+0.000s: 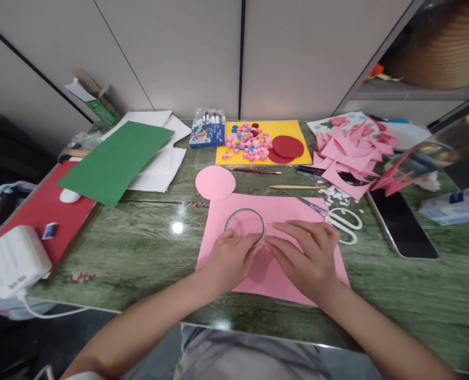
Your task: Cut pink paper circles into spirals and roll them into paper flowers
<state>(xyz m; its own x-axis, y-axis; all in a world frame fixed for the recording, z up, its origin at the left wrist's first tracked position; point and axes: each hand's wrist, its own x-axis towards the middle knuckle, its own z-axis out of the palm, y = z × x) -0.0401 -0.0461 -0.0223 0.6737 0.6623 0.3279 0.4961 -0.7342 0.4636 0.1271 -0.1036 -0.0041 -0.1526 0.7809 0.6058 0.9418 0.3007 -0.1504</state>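
Observation:
A thin, whitish roll of tape (245, 211) is held up over a pink sheet of paper (222, 264). My left hand (230, 258) is closed round its lower rim, thumb and fingers pinching it. My right hand (308, 256) meets the right side of the rim with thumb and forefinger, the other fingers bent above; whether a loose tape end is between the fingertips is too small to tell. White-handled scissors (343, 224) lie by the right hand, blades over the sheet. A pink paper circle (215, 182) touches the sheet's upper left corner.
Behind are a yellow sheet (222, 157) with small pink pieces and dark red circles (288, 146), and a marker pack (207, 134). On the right lie pink paper scraps (349, 153) and a phone (401, 221); on the left, green paper (118, 158) and a white charger (18, 261).

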